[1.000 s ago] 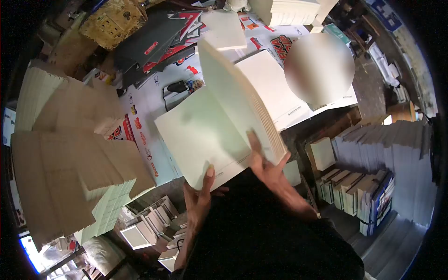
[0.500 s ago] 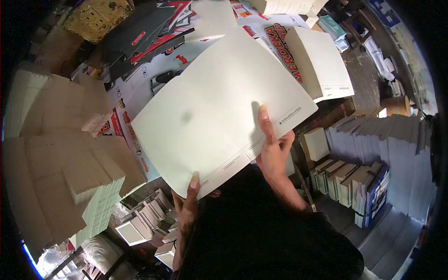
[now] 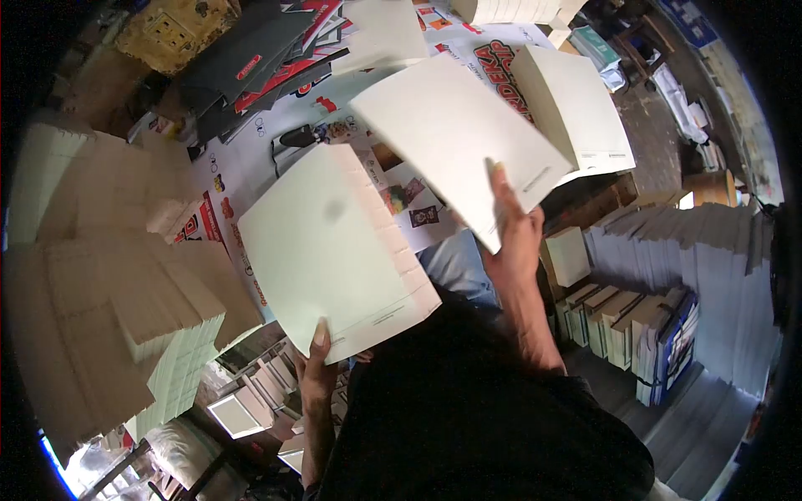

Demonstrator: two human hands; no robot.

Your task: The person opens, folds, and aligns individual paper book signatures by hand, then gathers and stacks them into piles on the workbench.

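Note:
My left hand (image 3: pixel 317 363) grips the lower edge of a pale book block (image 3: pixel 326 250), thumb on top and fingers underneath. Sectioned folds show along that block's right edge, and small print lies near its bottom. My right hand (image 3: pixel 514 234) holds a second pale book block (image 3: pixel 459 134) by its lower right corner, thumb on the top sheet. A small line of print is beside that thumb. The two blocks are apart, with a gap between them. A printed sheet (image 3: pixel 238 171) with logos and pictures covers the table beneath.
A stack of pale book blocks (image 3: pixel 585 113) stands at the right of the table. Dark and red printed covers (image 3: pixel 251 67) lie at the back left. Brown-faced paper stacks (image 3: pixel 109 275) rise on the left. Bundled books (image 3: pixel 635 334) stand at lower right beside tall paper piles (image 3: pixel 710 284).
The two blocks, edge to edge before, are now separated. My right hand has moved right with its block, which has turned. My left hand has shifted slightly left and down with the other.

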